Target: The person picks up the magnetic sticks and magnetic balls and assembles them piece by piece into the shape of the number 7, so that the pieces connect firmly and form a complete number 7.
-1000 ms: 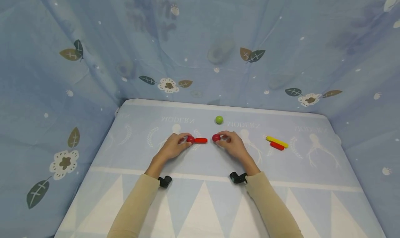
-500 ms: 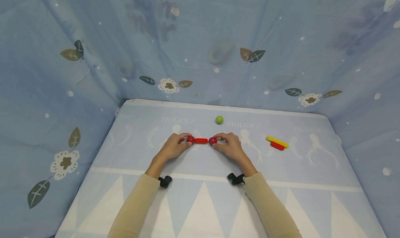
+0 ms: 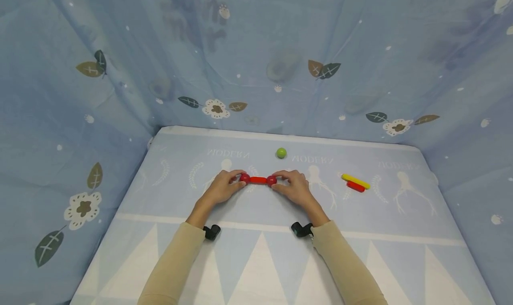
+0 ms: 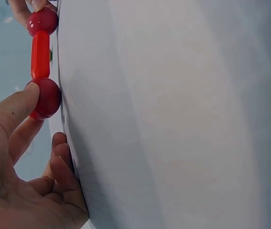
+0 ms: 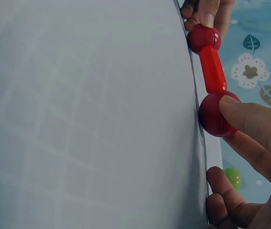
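A short bright-red rod (image 3: 258, 180) lies crosswise between two dark-red balls and touches both, forming a dumbbell shape. My left hand (image 3: 221, 187) pinches the left ball (image 3: 245, 178) between thumb and fingers. At the other end, the right ball (image 3: 271, 180) is pinched by my right hand (image 3: 294, 187). The left wrist view shows my thumb pressed on the near ball (image 4: 48, 98), with the red rod (image 4: 40, 54) running up to the far one. In the right wrist view my thumb lies across the near ball (image 5: 217, 114).
A green ball (image 3: 281, 153) sits behind the hands, toward the back of the table (image 3: 256, 216). To the right, a yellow rod (image 3: 355, 181) lies beside a shorter red rod (image 3: 355, 187). Blue patterned cloth (image 3: 256, 51) hangs at the back and sides.
My right hand has moved slightly left with its ball, closing the gap to the rod's right end. My left hand holds its ball in nearly the same place.
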The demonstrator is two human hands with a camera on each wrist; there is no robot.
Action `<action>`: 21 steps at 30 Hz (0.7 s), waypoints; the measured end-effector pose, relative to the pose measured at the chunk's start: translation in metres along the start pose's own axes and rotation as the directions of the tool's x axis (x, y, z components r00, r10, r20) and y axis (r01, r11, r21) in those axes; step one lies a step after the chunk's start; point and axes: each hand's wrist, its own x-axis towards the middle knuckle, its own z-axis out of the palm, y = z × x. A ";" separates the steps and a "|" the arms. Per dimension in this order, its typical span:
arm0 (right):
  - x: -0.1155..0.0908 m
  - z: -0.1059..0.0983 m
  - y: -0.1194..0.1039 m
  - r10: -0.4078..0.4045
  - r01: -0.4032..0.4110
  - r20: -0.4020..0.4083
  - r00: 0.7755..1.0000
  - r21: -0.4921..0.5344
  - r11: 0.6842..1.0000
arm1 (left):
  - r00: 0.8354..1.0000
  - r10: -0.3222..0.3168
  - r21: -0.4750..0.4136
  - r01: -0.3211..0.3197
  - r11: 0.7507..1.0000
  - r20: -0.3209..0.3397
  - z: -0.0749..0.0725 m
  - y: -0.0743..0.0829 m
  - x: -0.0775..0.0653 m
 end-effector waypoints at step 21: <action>-0.028 -0.032 0.013 0.047 -0.038 -0.096 0.994 0.086 0.996 | 1.000 0.004 0.005 -0.004 1.000 -0.007 0.000 -0.001 0.000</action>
